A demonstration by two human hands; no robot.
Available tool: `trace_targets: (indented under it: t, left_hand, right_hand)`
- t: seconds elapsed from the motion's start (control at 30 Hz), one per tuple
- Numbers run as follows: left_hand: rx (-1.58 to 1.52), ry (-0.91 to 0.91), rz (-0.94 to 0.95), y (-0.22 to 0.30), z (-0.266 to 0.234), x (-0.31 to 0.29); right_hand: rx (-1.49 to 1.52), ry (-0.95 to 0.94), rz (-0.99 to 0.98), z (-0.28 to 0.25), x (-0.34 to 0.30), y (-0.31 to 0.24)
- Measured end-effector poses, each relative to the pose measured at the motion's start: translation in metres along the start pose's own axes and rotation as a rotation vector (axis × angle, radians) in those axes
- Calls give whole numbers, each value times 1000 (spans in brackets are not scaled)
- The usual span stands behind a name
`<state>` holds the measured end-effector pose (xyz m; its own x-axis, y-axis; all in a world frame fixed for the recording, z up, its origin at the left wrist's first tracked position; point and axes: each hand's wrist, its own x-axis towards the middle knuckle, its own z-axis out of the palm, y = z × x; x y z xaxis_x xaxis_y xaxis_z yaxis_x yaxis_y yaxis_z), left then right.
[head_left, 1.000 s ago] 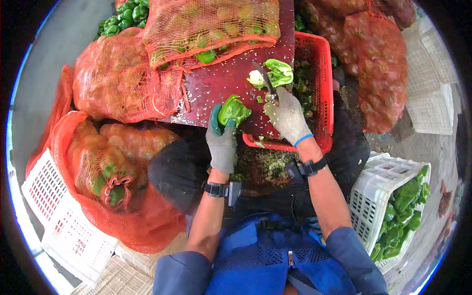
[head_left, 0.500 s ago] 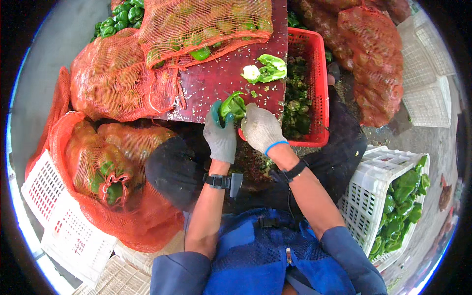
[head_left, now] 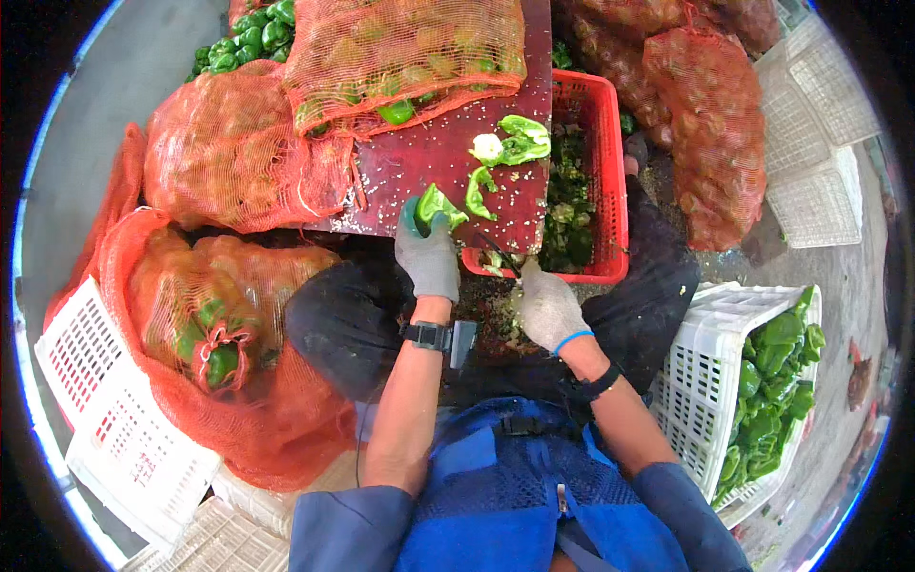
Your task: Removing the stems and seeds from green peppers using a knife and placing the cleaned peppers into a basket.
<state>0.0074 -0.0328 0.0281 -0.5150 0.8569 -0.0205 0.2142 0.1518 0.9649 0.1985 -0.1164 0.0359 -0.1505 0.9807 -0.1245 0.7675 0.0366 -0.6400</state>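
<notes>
My left hand [head_left: 429,253], in a grey glove with green fingertips, grips a cut piece of green bell pepper [head_left: 438,207] at the near edge of the dark red board [head_left: 391,172]. My right hand [head_left: 551,307], in a pale knit glove, is closed on a thin dark knife [head_left: 501,250], partly hidden, by the near corner of the red basket [head_left: 610,191]. Just beyond the left hand's piece lies a curved green pepper strip [head_left: 479,194]. Farther back rests an opened pepper piece [head_left: 524,141] next to a whitish seed core [head_left: 486,148]. Pale seeds dot the board.
Orange mesh sacks of peppers [head_left: 229,143] crowd the left and the board's far end [head_left: 410,48]. More sacks [head_left: 710,133] stand at the far right. A tipped white crate [head_left: 710,353] of green peppers [head_left: 772,400] is at my right. The red basket holds green scraps [head_left: 569,214].
The pepper that both hands held is now in pieces. A curved strip lies on the board, and my right hand has drawn back toward me and to the right, away from the left.
</notes>
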Motion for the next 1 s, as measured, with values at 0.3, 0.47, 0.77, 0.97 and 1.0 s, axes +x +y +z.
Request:
trace_targets:
  t: [0.3,0.47,0.77,0.97,1.0]
  left_hand:
    - [-592,-245,-244,-4,-22,-30]
    - [-559,-320,-165,17,-22,-69]
    - [-899,-544,-473,17,-38,-90]
    - [-851,-530,-403,4,-38,-94]
    - [-730,-483,-307,2,-36,-96]
  right_hand:
    - [363,115,-4,-45,36,-37]
    - [304,201,-134,-24,60,-30]
    - [354,189,-90,-25,43,-25]
    - [215,288,-15,-34,20,-50]
    - [170,283,-55,-29,20,-45]
